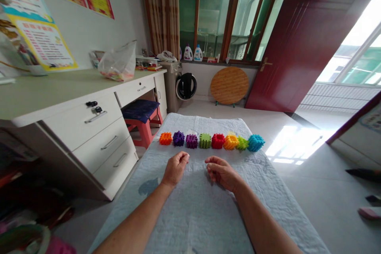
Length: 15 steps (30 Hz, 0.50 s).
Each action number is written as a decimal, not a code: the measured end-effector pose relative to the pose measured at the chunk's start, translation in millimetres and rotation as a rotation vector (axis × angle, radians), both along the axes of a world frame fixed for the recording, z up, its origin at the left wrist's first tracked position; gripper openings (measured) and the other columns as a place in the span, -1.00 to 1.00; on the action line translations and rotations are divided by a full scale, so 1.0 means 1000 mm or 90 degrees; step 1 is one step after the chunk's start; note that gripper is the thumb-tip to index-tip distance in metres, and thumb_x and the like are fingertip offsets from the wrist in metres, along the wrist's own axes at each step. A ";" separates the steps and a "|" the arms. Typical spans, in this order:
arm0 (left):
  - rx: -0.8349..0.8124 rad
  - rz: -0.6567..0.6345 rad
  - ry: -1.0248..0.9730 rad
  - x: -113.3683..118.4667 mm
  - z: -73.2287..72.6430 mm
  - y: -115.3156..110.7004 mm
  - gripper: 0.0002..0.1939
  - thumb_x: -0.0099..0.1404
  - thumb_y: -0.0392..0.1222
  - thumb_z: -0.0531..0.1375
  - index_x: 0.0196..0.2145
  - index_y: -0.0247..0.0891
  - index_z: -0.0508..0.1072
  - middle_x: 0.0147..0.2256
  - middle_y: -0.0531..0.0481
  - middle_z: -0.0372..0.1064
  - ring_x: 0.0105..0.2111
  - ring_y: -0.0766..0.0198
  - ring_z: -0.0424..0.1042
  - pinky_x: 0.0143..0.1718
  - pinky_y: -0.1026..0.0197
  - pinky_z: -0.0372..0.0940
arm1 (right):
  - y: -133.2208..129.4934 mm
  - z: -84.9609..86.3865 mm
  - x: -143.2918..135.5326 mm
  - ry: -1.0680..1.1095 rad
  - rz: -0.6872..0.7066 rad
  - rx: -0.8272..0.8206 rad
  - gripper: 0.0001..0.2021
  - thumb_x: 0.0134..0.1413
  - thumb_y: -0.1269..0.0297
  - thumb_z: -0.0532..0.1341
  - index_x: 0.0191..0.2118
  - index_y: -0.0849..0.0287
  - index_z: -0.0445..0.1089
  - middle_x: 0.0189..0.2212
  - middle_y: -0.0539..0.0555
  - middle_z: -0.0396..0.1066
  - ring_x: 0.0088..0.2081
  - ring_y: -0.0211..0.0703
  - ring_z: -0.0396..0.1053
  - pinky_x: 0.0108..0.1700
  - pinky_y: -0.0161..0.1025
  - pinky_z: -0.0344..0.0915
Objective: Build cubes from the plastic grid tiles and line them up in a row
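Note:
Several cubes made of interlocking notched pieces stand in a row across the blue cloth-covered table [205,206]. From left to right are an orange cube [166,138], a dark purple one [179,138], a purple cube [192,141], a green cube [205,140], a red cube [218,141], a yellow-orange cube [231,141], a smaller lime piece [242,143] and a blue cube [256,142]. My left hand [176,168], fingers curled closed, is just in front of the purple cubes. My right hand [222,171] is loosely bent, its fingers apart and nothing in them, nearest the red cube.
On the left is a desk [68,83] with drawers, a plastic bag [119,63] on top. A red stool [143,123] stands beside it. Farther back are a washing machine [172,87], a round wooden tabletop [229,85] against the wall and a dark red door [282,39].

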<state>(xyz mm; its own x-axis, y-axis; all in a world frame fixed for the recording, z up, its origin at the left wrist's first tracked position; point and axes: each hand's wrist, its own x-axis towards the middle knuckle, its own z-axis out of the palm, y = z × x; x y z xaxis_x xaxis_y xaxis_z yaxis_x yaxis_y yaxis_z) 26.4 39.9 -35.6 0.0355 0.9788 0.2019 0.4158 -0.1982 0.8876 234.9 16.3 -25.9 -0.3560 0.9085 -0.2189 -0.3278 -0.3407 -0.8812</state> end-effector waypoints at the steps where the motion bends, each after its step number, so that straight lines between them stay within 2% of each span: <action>1: -0.001 -0.005 -0.001 0.000 0.000 0.000 -0.69 0.24 0.05 0.08 -0.39 -0.21 0.46 -0.52 0.06 0.40 -0.52 0.26 0.35 -0.45 0.29 0.21 | 0.000 0.000 0.000 0.003 0.001 0.001 -0.63 -0.21 0.22 0.39 -0.27 0.18 0.28 -0.57 -0.12 0.30 -0.66 -0.42 0.18 -0.63 -0.41 0.10; 7: -0.004 -0.020 -0.012 0.000 0.002 0.000 -0.72 0.23 0.03 0.11 -0.39 -0.21 0.47 -0.54 0.07 0.39 -0.54 0.29 0.34 -0.45 0.30 0.21 | 0.001 -0.002 0.002 0.005 0.005 0.005 -0.63 -0.21 0.22 0.38 -0.25 0.19 0.28 -0.56 -0.12 0.32 -0.65 -0.42 0.20 -0.63 -0.42 0.11; 11: -0.008 -0.032 -0.019 -0.001 0.003 0.000 -0.74 0.21 0.02 0.13 -0.39 -0.22 0.47 -0.53 0.07 0.40 -0.52 0.28 0.36 -0.45 0.30 0.22 | 0.001 -0.006 -0.001 -0.043 0.001 0.013 -0.61 -0.22 0.19 0.36 -0.24 0.19 0.28 -0.57 -0.13 0.30 -0.66 -0.41 0.19 -0.64 -0.42 0.11; 13: -0.008 -0.040 -0.023 -0.002 0.002 0.001 -0.75 0.20 0.01 0.14 -0.38 -0.21 0.48 -0.51 0.06 0.41 -0.49 0.26 0.38 -0.44 0.30 0.23 | 0.000 -0.002 -0.004 -0.088 -0.001 0.031 -0.63 -0.22 0.19 0.34 -0.25 0.19 0.28 -0.58 -0.13 0.28 -0.66 -0.41 0.18 -0.64 -0.41 0.10; 15: -0.009 -0.042 -0.022 -0.003 0.000 0.002 -0.76 0.20 0.00 0.14 -0.37 -0.22 0.48 -0.50 0.06 0.42 -0.48 0.26 0.38 -0.43 0.30 0.24 | -0.003 0.011 -0.005 -0.138 -0.002 0.077 -0.66 -0.21 0.18 0.32 -0.26 0.19 0.30 -0.56 -0.12 0.29 -0.63 -0.40 0.20 -0.62 -0.41 0.11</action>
